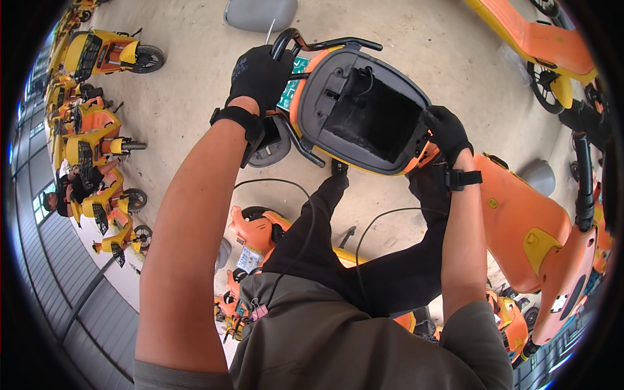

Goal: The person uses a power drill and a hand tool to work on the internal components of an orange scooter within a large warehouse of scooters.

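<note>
An orange electric scooter stands in front of me. Its seat is off, and a grey-rimmed storage compartment (312, 133) with a dark, deep well lies exposed. My left hand (261, 77), in a black glove, is closed beside the black rear grab rail (318, 45). A thin metal shaft (270, 31), like a screwdriver's, sticks out past its fingers; any handle is hidden in the glove. Below that hand is a green licence plate (292, 81). My right hand (448, 133), also gloved, has its fingers curled on the compartment's front rim, near the orange bodywork.
A grey scooter seat (260, 13) lies on the concrete floor at the far side. Rows of yellow and orange scooters (97, 52) stand at the left, with a person (81, 185) among them. Another orange scooter (520, 221) is close on my right. Black cords hang across my legs.
</note>
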Demonstrator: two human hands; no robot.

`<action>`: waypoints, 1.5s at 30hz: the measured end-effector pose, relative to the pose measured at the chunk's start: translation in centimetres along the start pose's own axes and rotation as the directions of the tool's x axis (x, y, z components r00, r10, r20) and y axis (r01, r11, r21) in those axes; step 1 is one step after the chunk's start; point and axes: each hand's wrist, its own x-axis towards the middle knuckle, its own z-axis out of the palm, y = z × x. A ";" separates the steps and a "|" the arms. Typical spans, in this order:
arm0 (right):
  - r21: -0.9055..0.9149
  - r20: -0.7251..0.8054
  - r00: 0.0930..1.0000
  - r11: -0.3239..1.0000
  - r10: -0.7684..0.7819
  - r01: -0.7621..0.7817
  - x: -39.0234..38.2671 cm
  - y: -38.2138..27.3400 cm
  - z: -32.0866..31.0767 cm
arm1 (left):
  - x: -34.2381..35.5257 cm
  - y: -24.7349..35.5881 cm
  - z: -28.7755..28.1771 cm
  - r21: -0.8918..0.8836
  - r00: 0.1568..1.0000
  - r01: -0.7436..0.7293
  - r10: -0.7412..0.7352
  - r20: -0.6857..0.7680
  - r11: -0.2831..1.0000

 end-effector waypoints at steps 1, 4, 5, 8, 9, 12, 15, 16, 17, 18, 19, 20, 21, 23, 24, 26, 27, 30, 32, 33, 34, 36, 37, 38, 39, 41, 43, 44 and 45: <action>-0.002 -0.001 1.000 1.000 0.000 0.000 0.1 0.1 0.0 | 0.1 -0.1 0.1 -0.006 1.000 -0.008 0.008 -0.002 1.000; 0.025 -0.003 1.000 1.000 -0.008 0.008 0.2 0.1 0.3 | -0.1 0.0 -0.1 -0.009 1.000 0.002 -0.002 0.006 1.000; 0.012 0.009 1.000 1.000 -0.021 0.021 0.4 0.3 0.2 | -0.2 0.1 -0.2 -0.006 1.000 0.014 -0.014 0.015 1.000; -0.003 0.023 0.999 0.999 -0.036 0.036 0.1 -0.2 0.2 | -0.1 0.1 -0.1 -0.024 1.000 0.024 -0.024 0.018 0.999; -0.001 0.023 0.999 0.999 -0.040 0.040 0.0 -0.4 0.2 | 0.0 0.0 0.0 -0.027 0.999 0.025 -0.025 0.022 0.999; -0.015 0.022 0.999 0.999 -0.044 0.045 -0.1 -0.5 0.0 | 0.0 0.2 0.1 -0.032 0.999 0.025 -0.024 0.034 0.999; 0.000 0.031 0.996 0.997 -0.078 0.078 0.2 -0.7 0.4 | -0.4 0.1 -0.7 -0.032 0.999 0.030 -0.029 0.022 0.999; -0.001 0.028 0.997 0.997 -0.075 0.075 0.2 -0.5 0.3 | -0.4 0.2 -0.6 -0.019 0.999 0.029 -0.028 0.018 0.999; 0.001 0.025 0.997 0.997 -0.077 0.077 0.2 -0.5 0.3 | -0.4 0.4 -0.6 -0.005 1.000 0.028 -0.028 0.013 1.000; 0.003 0.022 0.997 0.997 -0.080 0.080 0.2 -0.4 0.2 | -0.5 0.5 -0.6 -0.005 1.000 0.025 -0.025 0.015 1.000; 0.003 0.020 0.997 0.997 -0.078 0.078 0.1 -0.4 0.2 | -0.6 0.7 -0.6 -0.004 0.999 0.025 -0.025 0.019 1.000; -0.004 0.017 0.997 0.997 -0.077 0.077 0.0 -0.4 0.1 | -0.6 0.8 -0.5 -0.002 0.999 0.025 -0.025 0.023 1.000; -0.008 0.017 0.997 0.997 -0.079 0.079 0.0 -0.5 0.1 | -0.6 0.9 -0.5 0.000 0.999 0.025 -0.025 0.023 1.000; -0.005 0.014 0.996 0.996 -0.084 0.084 -0.1 -0.5 0.2 | -0.6 0.8 -0.7 0.003 1.000 0.015 -0.015 0.016 1.000; -0.004 0.010 0.996 0.996 -0.089 0.089 -0.2 -0.6 0.2 | -0.6 0.8 -0.7 0.004 1.000 0.015 -0.015 0.017 1.000; -0.014 0.010 0.996 0.996 -0.086 0.086 -0.3 -0.8 0.2 | -0.6 0.6 -0.7 -0.002 1.000 0.009 -0.009 0.005 1.000; -0.025 0.008 0.996 0.996 -0.084 0.084 -0.3 -0.8 0.2 | -0.6 0.6 -0.7 -0.001 1.000 0.009 -0.009 0.005 1.000; -0.030 0.008 0.998 0.998 -0.062 0.063 -0.4 -0.8 0.2 | -0.6 0.7 -0.7 -0.005 1.000 0.003 -0.003 0.010 1.000; -0.040 0.001 0.997 0.997 -0.073 0.073 -0.2 -0.4 0.2 | -0.6 0.9 -0.7 0.027 1.000 -0.008 0.008 -0.004 1.000; -0.051 -0.005 0.996 0.995 -0.086 0.085 -0.2 -0.2 0.1 | -0.6 0.9 -0.7 0.028 1.000 -0.010 0.010 -0.001 1.000; -0.050 -0.005 0.996 0.995 -0.085 0.084 -0.3 -0.5 0.2 | -0.6 0.8 -0.8 0.032 1.000 -0.009 0.009 0.000 0.999; -0.012 0.003 0.997 0.997 -0.079 0.079 -0.7 -1.3 0.3 | -0.6 0.7 -0.8 0.039 1.000 -0.008 0.008 0.001 0.999; -0.011 0.001 0.997 0.997 -0.077 0.077 -0.7 -1.3 0.2 | -0.7 0.9 -1.0 0.026 1.000 0.006 -0.006 0.018 1.000; -0.026 -0.005 0.996 0.996 -0.087 0.087 -0.8 -1.3 0.2 | -0.7 1.1 -1.0 0.014 0.999 0.021 -0.021 0.034 1.000; -0.040 -0.011 0.995 0.994 -0.098 0.097 -0.8 -1.2 0.1 | -0.7 1.1 -0.9 0.014 0.999 0.018 -0.019 0.037 1.000; -0.034 -0.021 0.995 0.995 -0.098 0.097 -0.8 -1.1 0.1 | -0.7 1.1 -0.8 0.051 1.000 -0.005 0.005 0.005 0.999; -0.029 -0.031 0.995 0.995 -0.098 0.097 -0.9 -1.1 0.0 | -0.7 1.0 -0.9 0.038 1.000 -0.005 0.005 0.010 0.999; -0.011 -0.024 0.998 0.998 -0.066 0.066 -0.9 -1.1 -0.1 | -0.7 1.1 -0.9 0.024 1.000 -0.004 0.004 0.013 1.000; 0.007 -0.016 0.999 0.999 -0.034 0.034 -1.0 -1.1 -0.1 | -0.7 1.1 -0.9 0.022 1.000 -0.007 0.007 0.014 1.000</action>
